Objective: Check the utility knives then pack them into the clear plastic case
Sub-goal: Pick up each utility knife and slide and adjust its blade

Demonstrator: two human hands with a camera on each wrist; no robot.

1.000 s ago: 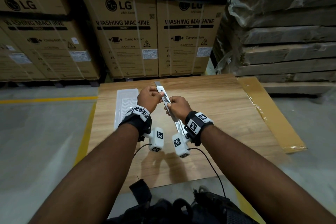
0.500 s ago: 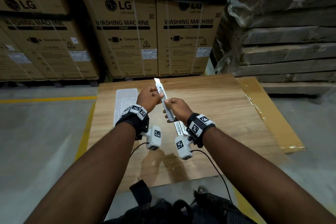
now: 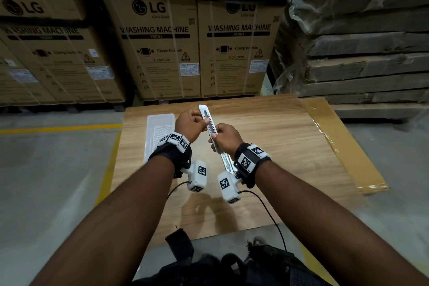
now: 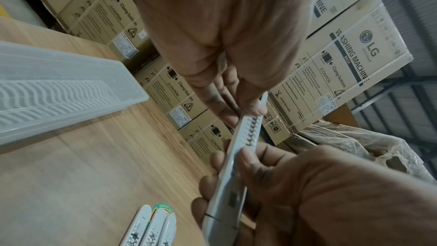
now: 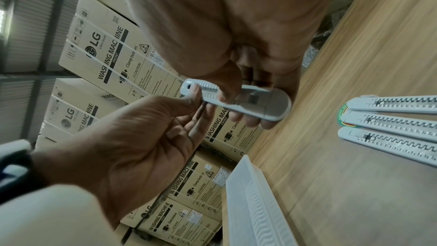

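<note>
I hold a white utility knife (image 3: 210, 126) up above the table with both hands, its tip pointing away from me. My left hand (image 3: 199, 123) pinches its far part between thumb and fingers (image 4: 250, 106). My right hand (image 3: 218, 138) grips the near handle end, fingers curled round the knife (image 4: 238, 156). The right wrist view shows the knife's rounded butt (image 5: 248, 104) in my fingers. The clear plastic case (image 3: 157, 132) lies on the table left of my left hand. Three more white knives (image 5: 390, 119) lie side by side on the table under my right wrist.
The wooden table (image 3: 278, 146) has a brown taped board (image 3: 336, 141) along its right edge. Stacked washing machine cartons (image 3: 162, 42) stand behind it, and wrapped flat packs (image 3: 359, 53) are piled at the right. A yellow floor line (image 3: 58, 129) runs at the left.
Both hands keep their grips in nearly the same place. The knife's far tip has shifted only slightly past my left hand.
</note>
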